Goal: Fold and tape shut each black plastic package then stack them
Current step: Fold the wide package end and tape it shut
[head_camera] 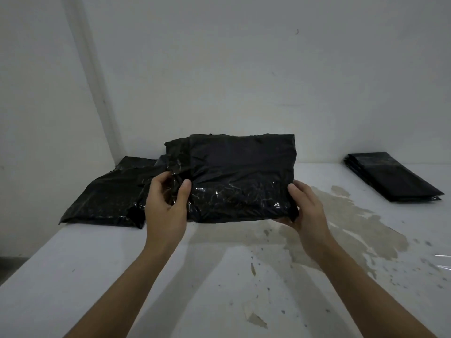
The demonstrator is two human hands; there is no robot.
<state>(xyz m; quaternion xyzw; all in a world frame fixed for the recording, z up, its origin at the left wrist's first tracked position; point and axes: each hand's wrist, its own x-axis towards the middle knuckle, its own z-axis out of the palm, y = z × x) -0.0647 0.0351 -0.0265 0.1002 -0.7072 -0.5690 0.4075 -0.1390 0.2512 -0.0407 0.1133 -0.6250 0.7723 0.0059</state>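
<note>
A filled black plastic package [234, 176] is held up off the white table, tilted toward me, its left end folded over. My left hand [166, 206] grips that folded left end, thumb on the front. My right hand [305, 211] holds the lower right corner, with the fingers underneath and the thumb on the edge. Behind and to the left, other filled black packages [109, 198] lie on the table near the wall corner.
A flat stack of empty black bags [393, 178] lies at the back right. The white table [219, 276] has a large brownish stain and flecks in its middle and right. Something clear and shiny [443, 261] shows at the right edge. White walls close off the back and left.
</note>
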